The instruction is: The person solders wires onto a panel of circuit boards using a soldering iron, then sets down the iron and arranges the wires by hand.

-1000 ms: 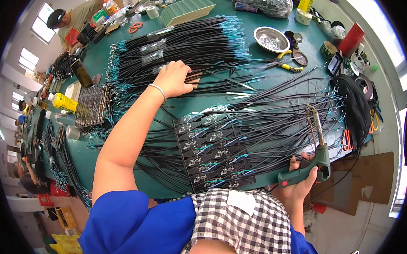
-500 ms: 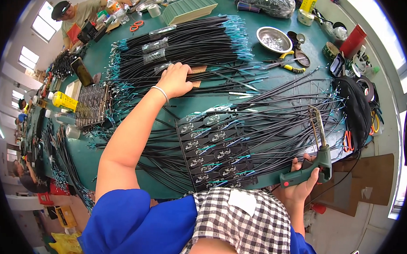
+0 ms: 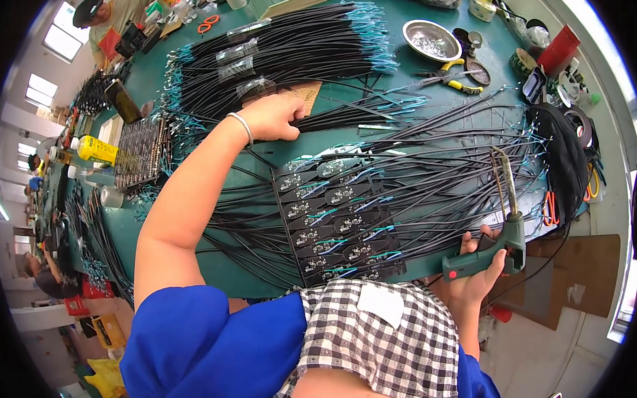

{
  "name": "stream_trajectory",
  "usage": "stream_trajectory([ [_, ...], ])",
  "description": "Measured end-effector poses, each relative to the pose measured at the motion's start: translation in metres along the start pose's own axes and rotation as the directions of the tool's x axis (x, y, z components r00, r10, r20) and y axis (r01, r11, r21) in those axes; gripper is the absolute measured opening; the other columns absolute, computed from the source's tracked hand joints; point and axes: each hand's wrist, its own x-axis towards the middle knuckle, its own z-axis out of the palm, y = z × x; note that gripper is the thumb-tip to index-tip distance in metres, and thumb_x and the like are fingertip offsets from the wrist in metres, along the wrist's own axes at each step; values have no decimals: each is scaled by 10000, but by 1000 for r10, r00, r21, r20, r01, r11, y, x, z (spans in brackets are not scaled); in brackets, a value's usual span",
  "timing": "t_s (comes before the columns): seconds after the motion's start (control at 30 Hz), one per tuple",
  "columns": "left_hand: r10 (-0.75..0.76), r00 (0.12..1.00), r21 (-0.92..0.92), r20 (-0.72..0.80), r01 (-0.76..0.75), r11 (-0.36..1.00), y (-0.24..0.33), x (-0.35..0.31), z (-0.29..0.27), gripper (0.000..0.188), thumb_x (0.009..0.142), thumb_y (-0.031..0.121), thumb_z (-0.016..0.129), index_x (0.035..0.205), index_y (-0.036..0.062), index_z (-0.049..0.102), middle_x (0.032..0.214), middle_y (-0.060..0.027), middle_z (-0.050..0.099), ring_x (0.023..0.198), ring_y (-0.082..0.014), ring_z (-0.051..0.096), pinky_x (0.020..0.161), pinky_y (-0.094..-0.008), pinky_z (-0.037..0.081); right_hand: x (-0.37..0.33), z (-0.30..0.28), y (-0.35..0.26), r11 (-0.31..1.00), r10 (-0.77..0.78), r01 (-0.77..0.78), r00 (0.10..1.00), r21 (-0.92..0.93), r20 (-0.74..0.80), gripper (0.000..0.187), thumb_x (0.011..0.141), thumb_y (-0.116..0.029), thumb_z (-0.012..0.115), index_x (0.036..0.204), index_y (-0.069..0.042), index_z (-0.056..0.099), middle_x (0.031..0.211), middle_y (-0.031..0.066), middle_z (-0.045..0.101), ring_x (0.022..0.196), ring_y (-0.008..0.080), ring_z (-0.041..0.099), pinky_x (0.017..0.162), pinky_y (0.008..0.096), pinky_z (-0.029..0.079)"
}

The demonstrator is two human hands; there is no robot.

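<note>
In the head view, the left hand (image 3: pixel 269 119) is over the black cables (image 3: pixel 303 40) toward the green worktop's (image 3: pixel 151 70) far edge, beside a brown card (image 3: pixel 308 95), thumb apart from curled fingers whose grip cannot be told. At the near right corner, the right hand's (image 3: pixel 478 283) fingers wrap a soldering gun's (image 3: pixel 495 253) handle, right of circuit boards (image 3: pixel 331 227) by the near edge. A bag (image 3: pixel 558 155) lines the right edge; beyond the far left corner are a person (image 3: pixel 118 15) and bright windows (image 3: pixel 64 36).
</note>
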Motion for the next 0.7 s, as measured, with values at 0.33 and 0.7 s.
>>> stream_trajectory([
  [0.33, 19, 997, 41, -80, -16, 999, 8, -1, -20, 294, 739, 171, 551, 971, -5, 590, 896, -213, 619, 845, -367, 596, 758, -433, 477, 3, -7, -3, 1000, 12, -12, 1000, -5, 12, 378, 959, -364, 465, 1203, -78, 427, 1166, 104, 530, 756, 126, 572, 975, 377, 410],
  [0.7, -131, 988, 284, -81, 149, 947, 31, -29, -156, 256, 870, 258, 594, 1001, 45, 541, 784, -166, 612, 812, -367, 600, 720, -433, 478, -2, 5, 6, 999, 19, -18, 1000, -27, 13, 377, 965, -361, 456, 1206, -73, 425, 1163, 107, 526, 762, 127, 566, 965, 373, 423],
])
